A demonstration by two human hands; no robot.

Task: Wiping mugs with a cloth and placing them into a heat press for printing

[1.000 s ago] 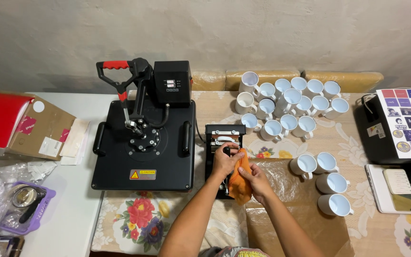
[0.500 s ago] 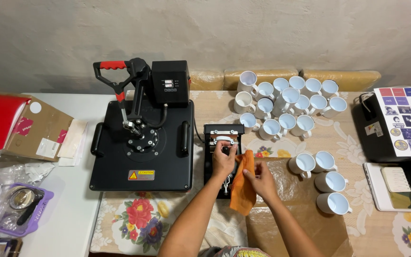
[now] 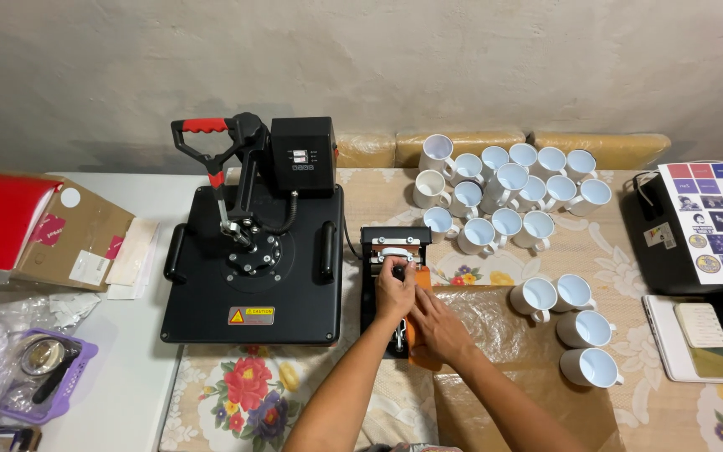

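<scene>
Both hands are at the small black mug press (image 3: 393,280) that sits on the tabletop (image 3: 378,201) just right of the big flat heat press (image 3: 253,268). The step in hand looks like seating or wrapping something in the mug press: the left hand (image 3: 395,289) is curled down onto the white piece at the press's top end, fingers bent and closed on it, while the right hand (image 3: 438,328) lies flat and mostly spread over the orange pad (image 3: 414,335) along the press's right edge, pressing rather than gripping. Both forearms come up from the bottom of the view and meet over the press, the right wrist over a sheet of brown paper (image 3: 495,351). Any next move would call for a steady hold on both ends. White mugs (image 3: 504,188) stand clustered behind, with 4 more (image 3: 575,326) apart to the right.
</scene>
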